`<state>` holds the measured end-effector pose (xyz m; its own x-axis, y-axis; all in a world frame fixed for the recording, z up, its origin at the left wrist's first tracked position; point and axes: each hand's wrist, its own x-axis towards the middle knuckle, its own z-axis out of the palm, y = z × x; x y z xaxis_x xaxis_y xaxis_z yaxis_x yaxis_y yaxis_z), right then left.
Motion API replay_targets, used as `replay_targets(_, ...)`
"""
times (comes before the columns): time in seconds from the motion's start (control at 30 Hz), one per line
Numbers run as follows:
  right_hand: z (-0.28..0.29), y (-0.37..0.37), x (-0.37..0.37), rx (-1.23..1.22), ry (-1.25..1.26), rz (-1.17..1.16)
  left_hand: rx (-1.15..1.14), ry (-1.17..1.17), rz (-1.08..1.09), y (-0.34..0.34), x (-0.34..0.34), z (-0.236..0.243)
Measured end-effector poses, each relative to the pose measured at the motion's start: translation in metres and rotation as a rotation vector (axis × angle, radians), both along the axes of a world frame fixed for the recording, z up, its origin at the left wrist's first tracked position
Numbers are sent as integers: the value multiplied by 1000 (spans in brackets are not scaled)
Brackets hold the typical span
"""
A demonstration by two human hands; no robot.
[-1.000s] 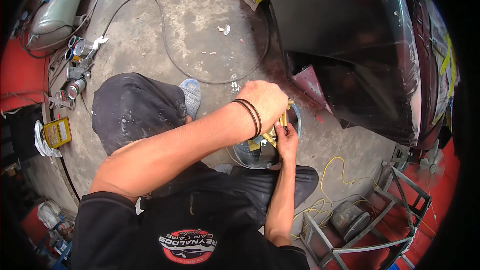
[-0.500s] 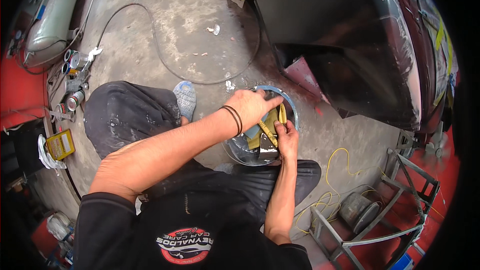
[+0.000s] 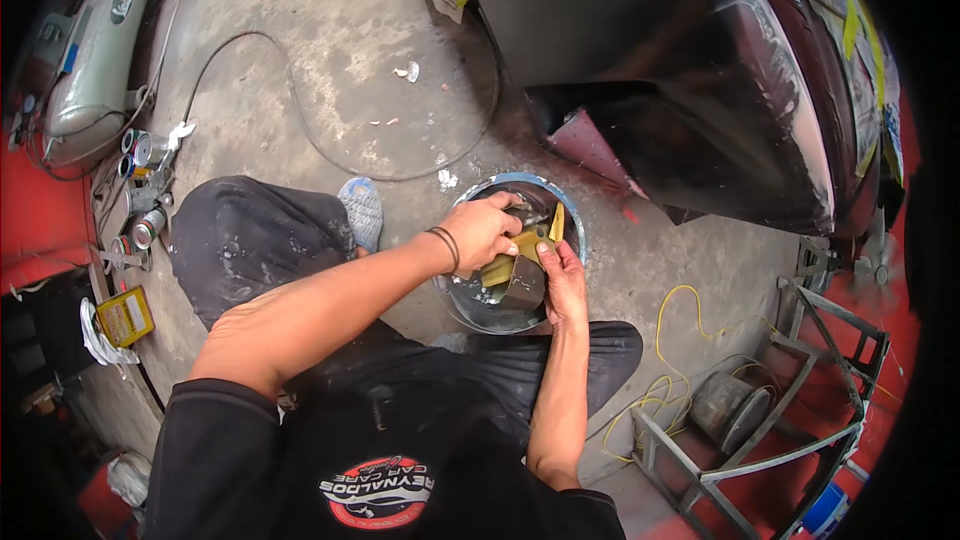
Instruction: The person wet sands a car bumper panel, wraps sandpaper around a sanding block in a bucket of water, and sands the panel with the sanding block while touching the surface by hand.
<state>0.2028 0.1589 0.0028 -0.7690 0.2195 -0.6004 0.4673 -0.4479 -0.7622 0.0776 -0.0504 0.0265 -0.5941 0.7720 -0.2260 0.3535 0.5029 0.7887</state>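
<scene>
A round bucket with a blue-grey rim (image 3: 520, 177) stands on the floor between my legs. Over its mouth, my left hand (image 3: 487, 232) bends its fingers and thumb around the edge of a yellow sheet that looks like sandpaper (image 3: 525, 240). My right hand (image 3: 566, 290), thumb up, pinches yellow sheet too, with a folded yellow strip (image 3: 557, 222) standing up by its fingers. Below my left hand lies another yellow piece (image 3: 496, 272), and next to it a dark brownish-grey piece (image 3: 527, 285). My fingers partly hide how the sheets overlap.
Ahead to the right is a dark car body panel (image 3: 640, 30). A black hose (image 3: 310, 130) curves across the concrete. Cans (image 3: 150, 148) and a compressor tank (image 3: 105, 70) stand left. At right are a metal frame (image 3: 790, 460) and a yellow cord (image 3: 660, 340).
My left hand has lowered into the bucket's mouth, and the yellow pieces have shifted. The blue-grey piece near it is no longer visible; the dark piece shows more. The whole view has moved slightly.
</scene>
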Motion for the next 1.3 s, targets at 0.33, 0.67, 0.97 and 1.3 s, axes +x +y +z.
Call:
replay_targets(0.33, -9, 7, 5, 180, -32, 20, 324, -202, 32, -14, -12, 0)
replay_targets(0.67, -13, 9, 8, 123, -78, -29, -94, -23, 99, -2, -1, 1)
replay_targets(0.97, -23, -1, 8, 88, -57, -178, -136, -123, 140, 12, 28, 24)
replay_targets(1.3, -26, -5, -1, 165, -147, -140, -31, -147, 50, -1, 19, -8)
